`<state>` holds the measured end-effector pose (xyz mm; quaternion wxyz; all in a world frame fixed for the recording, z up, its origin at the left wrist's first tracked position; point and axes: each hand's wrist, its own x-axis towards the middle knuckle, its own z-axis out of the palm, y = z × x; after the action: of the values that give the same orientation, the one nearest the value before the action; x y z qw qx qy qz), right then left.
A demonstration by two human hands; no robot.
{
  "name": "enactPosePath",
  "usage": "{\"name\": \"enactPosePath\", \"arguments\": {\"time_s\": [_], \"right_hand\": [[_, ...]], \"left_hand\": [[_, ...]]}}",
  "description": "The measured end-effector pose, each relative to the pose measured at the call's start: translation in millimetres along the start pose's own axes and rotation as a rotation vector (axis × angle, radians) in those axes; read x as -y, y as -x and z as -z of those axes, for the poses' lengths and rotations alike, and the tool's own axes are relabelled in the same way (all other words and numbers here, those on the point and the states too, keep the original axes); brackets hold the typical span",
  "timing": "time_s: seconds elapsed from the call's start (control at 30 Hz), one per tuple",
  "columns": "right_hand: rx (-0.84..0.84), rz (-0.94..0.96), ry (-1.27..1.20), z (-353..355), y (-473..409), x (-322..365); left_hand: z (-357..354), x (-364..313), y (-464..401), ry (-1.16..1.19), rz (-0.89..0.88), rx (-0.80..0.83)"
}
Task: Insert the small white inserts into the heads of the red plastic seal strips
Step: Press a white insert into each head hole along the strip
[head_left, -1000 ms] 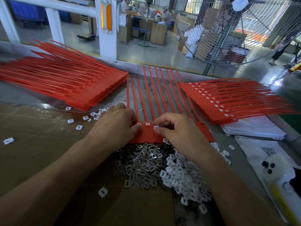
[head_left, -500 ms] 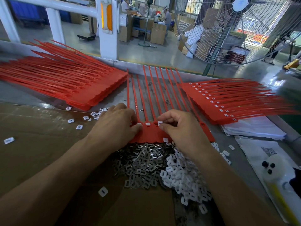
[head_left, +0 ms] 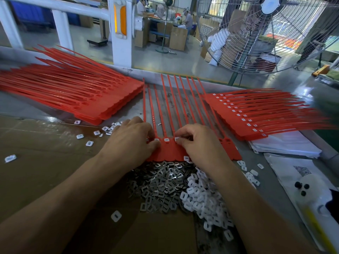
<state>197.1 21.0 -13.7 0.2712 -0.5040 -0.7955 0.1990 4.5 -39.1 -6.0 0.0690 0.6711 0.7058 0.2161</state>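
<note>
A joined row of red seal strips (head_left: 169,151) lies in front of me, tails pointing away. White inserts sit in two of its heads (head_left: 166,139). My right hand (head_left: 200,143) pinches a small white insert (head_left: 177,138) and holds it onto the neighbouring head. My left hand (head_left: 132,142) rests on the left end of the row, its fingertips pressing the heads there. A heap of loose white inserts (head_left: 205,200) lies near my right forearm, beside a heap of grey metal clips (head_left: 161,182).
A stack of red strips with bare heads (head_left: 77,96) lies at the left. Another stack of strips with white inserts in them (head_left: 256,114) lies at the right, above white paper sheets (head_left: 286,147). Scattered inserts (head_left: 102,131) dot the cardboard. A big fan (head_left: 266,33) stands behind the table.
My right hand has shifted slightly right along the row, from one head to the neighbouring one, leaving an insert seated behind it. My left hand has hardly moved.
</note>
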Motion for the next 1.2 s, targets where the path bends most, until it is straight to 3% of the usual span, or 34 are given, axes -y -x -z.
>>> {"name": "enactPosePath", "arguments": {"time_s": [0.43, 0.73, 1.2], "right_hand": [[0.044, 0.0, 0.009, 9.9, 10.3, 3.0], [0.085, 0.054, 0.168, 12.5, 12.1, 6.3], [-0.026, -0.002, 0.095, -0.8, 3.2, 6.1]], "left_hand": [[0.8, 0.7, 0.8, 0.005, -0.007, 0.003], [2.5, -0.8, 1.5, -0.002, -0.011, 0.004], [1.7, -0.9, 1.6, -0.005, -0.009, -0.001]]}}
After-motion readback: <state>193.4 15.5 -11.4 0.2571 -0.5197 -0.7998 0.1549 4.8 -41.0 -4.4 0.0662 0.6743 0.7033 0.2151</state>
